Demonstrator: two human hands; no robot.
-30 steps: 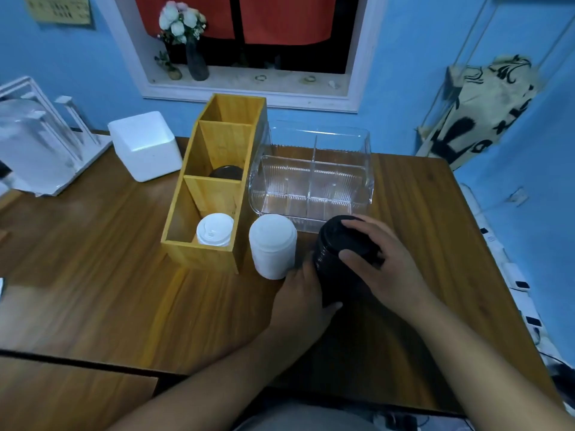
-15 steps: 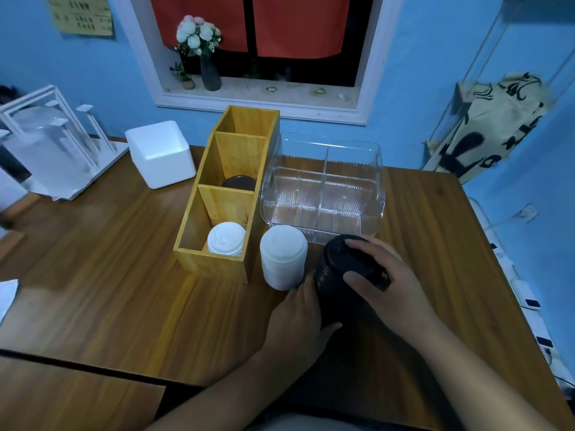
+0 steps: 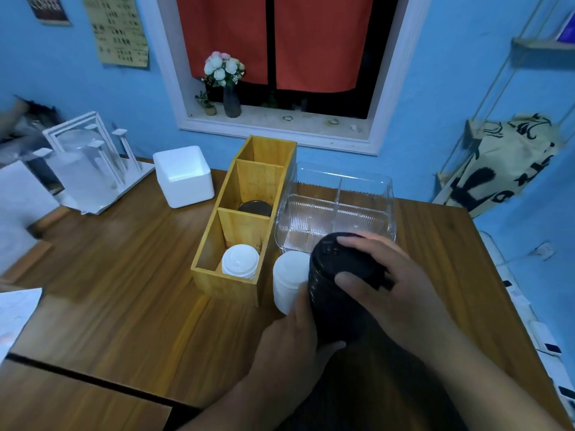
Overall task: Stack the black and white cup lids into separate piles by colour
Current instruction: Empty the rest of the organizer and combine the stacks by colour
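A tall stack of black lids (image 3: pixel 337 293) stands on the wooden table (image 3: pixel 124 300), right of a shorter stack of white lids (image 3: pixel 287 279). My left hand (image 3: pixel 292 346) grips the black stack low on its left side, thumb in front. My right hand (image 3: pixel 395 293) curls over the top of the black stack from the right. A wooden three-compartment box (image 3: pixel 230 283) holds white lids (image 3: pixel 239 261) in its near compartment and a black lid (image 3: pixel 255 207) in the middle one.
A clear divided plastic tray (image 3: pixel 385 194) sits behind the stacks. A white foam box (image 3: pixel 183 175) and a white rack (image 3: pixel 90 160) stand at the back left. Paper (image 3: pixel 15 315) lies at the left edge. The table's right edge is near my right arm.
The camera has tilted up, so the table scene sits lower in view. Both hands stay on the black stack, which looks slightly raised and tilted toward me.
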